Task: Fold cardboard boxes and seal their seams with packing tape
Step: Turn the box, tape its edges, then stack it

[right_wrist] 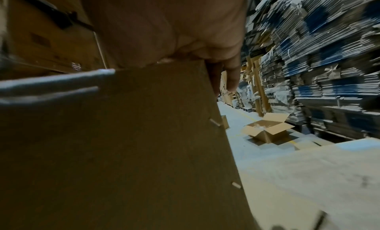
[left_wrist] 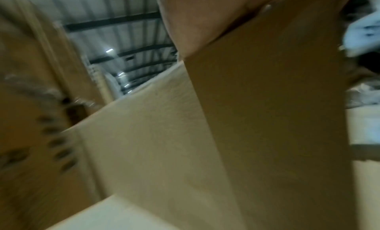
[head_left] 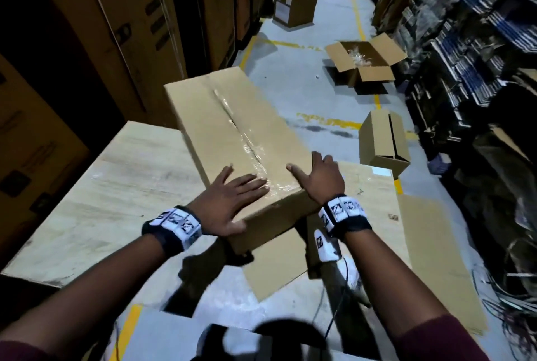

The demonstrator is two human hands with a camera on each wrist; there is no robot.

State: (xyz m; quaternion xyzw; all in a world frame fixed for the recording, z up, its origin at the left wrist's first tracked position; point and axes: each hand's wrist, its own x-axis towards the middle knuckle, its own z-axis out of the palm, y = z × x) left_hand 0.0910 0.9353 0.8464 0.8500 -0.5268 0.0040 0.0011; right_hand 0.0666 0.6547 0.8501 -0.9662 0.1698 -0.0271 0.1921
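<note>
A long cardboard box [head_left: 247, 128] lies on a pale wooden table [head_left: 116, 186], its far end sticking out past the table's edge. Clear packing tape [head_left: 244, 136] runs along its top seam. My left hand [head_left: 232, 197] lies flat on the near end of the top with fingers spread and the thumb over the near edge. My right hand [head_left: 319, 177] rests on the near right corner, thumb on top. In the right wrist view, the palm [right_wrist: 164, 30] sits on the box [right_wrist: 123, 152] and one finger [right_wrist: 232, 77] hangs down its side. The left wrist view is blurred, showing the box's face [left_wrist: 267, 119].
On the aisle floor stand an open box [head_left: 363, 64], a box on its side [head_left: 383, 142] and a farther box [head_left: 295, 6]. Flat cardboard sheets [head_left: 430, 259] lie at the right. Tall cartons [head_left: 130, 26] line the left, shelves of flat stock [head_left: 479, 55] the right.
</note>
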